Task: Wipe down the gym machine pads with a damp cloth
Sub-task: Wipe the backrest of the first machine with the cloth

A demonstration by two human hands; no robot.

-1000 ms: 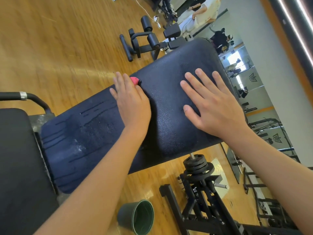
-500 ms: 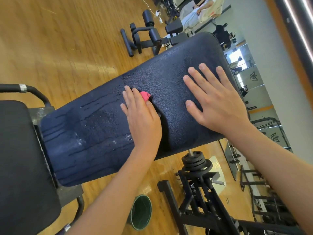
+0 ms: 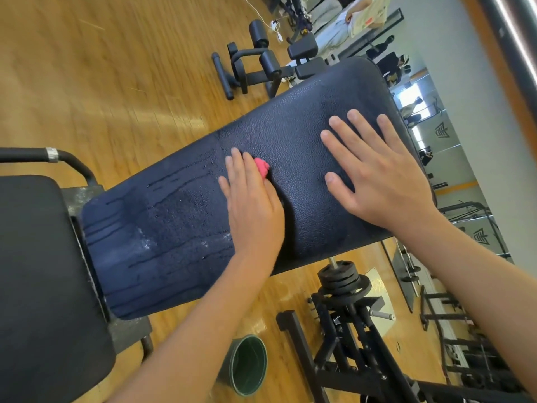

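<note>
1. One pink cloth is lying bunched on the middle of the long bench pad. Only a small fold is showing past the fingertips of the left hand, which is covering the rest
2. Compared with a second ago, the cloth is sitting further in from the far edge of the pad: the left hand is drawing it across the pad's width toward the person
3. Wet streaks are showing on the pad section to the left of the cloth, while the section under the right hand is looking dry. Judging from this, the wiping is progressing along the pad and roughly half is remaining
4. Left hand grip: the fingers are lying extended and close together on top of the cloth, pressing it against the pad rather than pinching it; the thumb is hidden
5. Right hand grip: the fingers are spreading wide and straight, and the palm is resting flat on the dry section, holding nothing and keeping the same place as before
6. Off the pad, a green bucket is standing on the wooden floor below the near edge, near a stack of weight plates
</note>
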